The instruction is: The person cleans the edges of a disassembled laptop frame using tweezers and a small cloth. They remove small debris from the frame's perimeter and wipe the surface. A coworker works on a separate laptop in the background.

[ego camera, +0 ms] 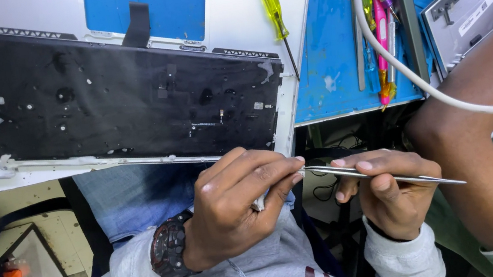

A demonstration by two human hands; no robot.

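My right hand (390, 198) grips silver tweezers (393, 176) that point left. My left hand (237, 207), with a dark watch (169, 249) on its wrist, is pinched at the tweezers' tip, and a small white piece (259, 205) shows under its fingers. Both hands hover over my lap, just below the table edge. Above them lies an opened silver laptop case (247, 3) with the black back of its keyboard (126, 104) facing up, flecked with white residue.
A yellow-handled screwdriver (274, 9) rests on the case's right side. Pink and other tools (379, 30) lie on the blue mat (328, 30). A co-worker's arm (482, 124) in a green sleeve crosses the right side under a white cable (404, 71). More laptop parts (466, 11) lie at the top right.
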